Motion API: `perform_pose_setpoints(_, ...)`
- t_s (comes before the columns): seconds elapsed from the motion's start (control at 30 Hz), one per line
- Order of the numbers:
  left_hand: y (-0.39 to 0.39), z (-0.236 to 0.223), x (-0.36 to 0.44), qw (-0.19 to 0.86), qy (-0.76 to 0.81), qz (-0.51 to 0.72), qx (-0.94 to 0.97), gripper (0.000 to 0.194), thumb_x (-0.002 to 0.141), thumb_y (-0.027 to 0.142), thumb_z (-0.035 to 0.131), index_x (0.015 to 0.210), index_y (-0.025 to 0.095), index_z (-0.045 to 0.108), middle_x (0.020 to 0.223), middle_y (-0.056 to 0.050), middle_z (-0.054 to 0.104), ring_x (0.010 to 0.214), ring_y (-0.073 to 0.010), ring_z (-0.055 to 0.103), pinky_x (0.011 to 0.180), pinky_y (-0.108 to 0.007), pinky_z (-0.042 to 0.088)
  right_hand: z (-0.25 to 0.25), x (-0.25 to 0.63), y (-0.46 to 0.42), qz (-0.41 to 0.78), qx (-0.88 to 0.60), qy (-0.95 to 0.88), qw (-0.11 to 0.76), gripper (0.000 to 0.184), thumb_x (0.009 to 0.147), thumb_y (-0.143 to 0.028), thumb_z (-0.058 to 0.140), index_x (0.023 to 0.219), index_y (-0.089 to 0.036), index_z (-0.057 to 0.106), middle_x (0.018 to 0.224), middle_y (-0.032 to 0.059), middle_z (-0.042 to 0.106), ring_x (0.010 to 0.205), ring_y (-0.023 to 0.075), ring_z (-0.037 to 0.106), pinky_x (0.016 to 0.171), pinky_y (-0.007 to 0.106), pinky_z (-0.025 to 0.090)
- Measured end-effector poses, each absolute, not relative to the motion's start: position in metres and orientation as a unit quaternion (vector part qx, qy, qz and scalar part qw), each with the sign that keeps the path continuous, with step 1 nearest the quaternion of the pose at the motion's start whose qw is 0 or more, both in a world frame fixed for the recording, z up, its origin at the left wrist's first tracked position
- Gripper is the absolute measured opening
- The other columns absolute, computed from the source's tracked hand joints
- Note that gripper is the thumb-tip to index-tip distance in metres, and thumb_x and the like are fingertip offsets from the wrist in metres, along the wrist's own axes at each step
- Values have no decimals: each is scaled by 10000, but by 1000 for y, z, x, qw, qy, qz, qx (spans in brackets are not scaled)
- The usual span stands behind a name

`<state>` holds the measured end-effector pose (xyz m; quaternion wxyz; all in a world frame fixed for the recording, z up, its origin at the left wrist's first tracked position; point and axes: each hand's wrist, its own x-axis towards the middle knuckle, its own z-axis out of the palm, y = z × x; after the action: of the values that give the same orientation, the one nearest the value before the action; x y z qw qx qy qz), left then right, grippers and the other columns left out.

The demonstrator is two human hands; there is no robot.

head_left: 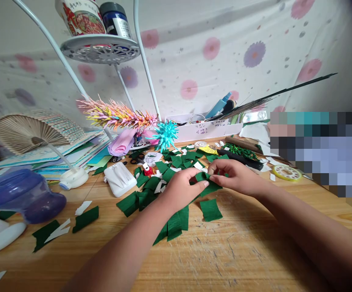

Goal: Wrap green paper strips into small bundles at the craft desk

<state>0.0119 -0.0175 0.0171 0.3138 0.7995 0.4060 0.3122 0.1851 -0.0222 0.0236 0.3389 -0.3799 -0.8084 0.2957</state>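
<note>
Between my two hands is a small piece of green crepe paper (201,177). My left hand (184,184) pinches its left side between thumb and fingers. At its right edge, the thumb and fingertips of my right hand (231,175) are closed on the same piece. More green paper pieces (147,196) lie scattered under and around my hands, some overlapping. One separate green square (210,209) rests on the wood just below my hands. Part of the held piece is hidden by my fingers.
A white plastic case (120,179), black scissors (137,158) and a tape roll (287,172) lie around the paper. Behind stand a white box (191,133) and a teal spiky ball (166,136). At left are a hand fan (35,129) and a blue-purple container (23,194).
</note>
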Motion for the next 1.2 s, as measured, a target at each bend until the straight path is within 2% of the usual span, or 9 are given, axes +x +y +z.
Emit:
perform_pose_setpoints(0.1,-18,17,13,344,398,320,788,134,684,267,510,756,162,554,618,37,502,555,-86,429,505,-189,342,25,184,-21,312,-374,-802,345,56,715,-174,498,670,-145,478,642,-14,470,580,91,423,533,199,350)
perform_pose_setpoints(0.33,-20,16,14,317,421,334,781,139,679,261,508,755,165,573,545,50,439,500,-75,374,459,-180,295,25,185,-21,375,-341,-786,355,60,694,-178,532,684,-133,493,661,-7,467,607,97,412,556,208,345)
perform_pose_setpoints(0.6,-19,14,15,334,418,347,770,151,646,204,513,773,177,589,558,41,480,507,-83,403,484,-192,315,25,188,-21,446,-322,-764,339,83,686,-185,553,700,-135,488,627,-31,433,565,80,395,521,196,335)
perform_pose_setpoints(0.8,-15,12,14,404,423,335,739,107,660,241,515,616,143,510,552,45,453,511,-74,388,476,-186,301,23,187,-19,373,-354,-798,313,121,710,-246,541,749,-132,532,657,-6,501,596,100,444,543,208,365)
perform_pose_setpoints(0.97,-17,15,14,389,412,334,753,149,693,272,482,617,144,479,543,49,404,511,-74,357,475,-190,288,22,186,-20,300,-375,-813,330,140,755,-258,482,743,-133,544,625,-6,499,565,102,437,517,209,356)
perform_pose_setpoints(1.1,-18,17,13,339,408,345,774,227,708,282,467,535,147,410,525,54,341,515,-72,319,473,-186,271,22,183,-21,281,-388,-807,345,143,768,-254,456,741,-139,537,649,9,511,594,120,452,532,223,366)
perform_pose_setpoints(1.2,-18,16,12,302,427,359,773,210,704,283,470,547,149,435,526,47,367,523,-80,337,476,-189,280,22,181,-22,254,-399,-811,344,125,768,-239,451,753,-150,538,677,19,535,626,135,473,558,232,374)
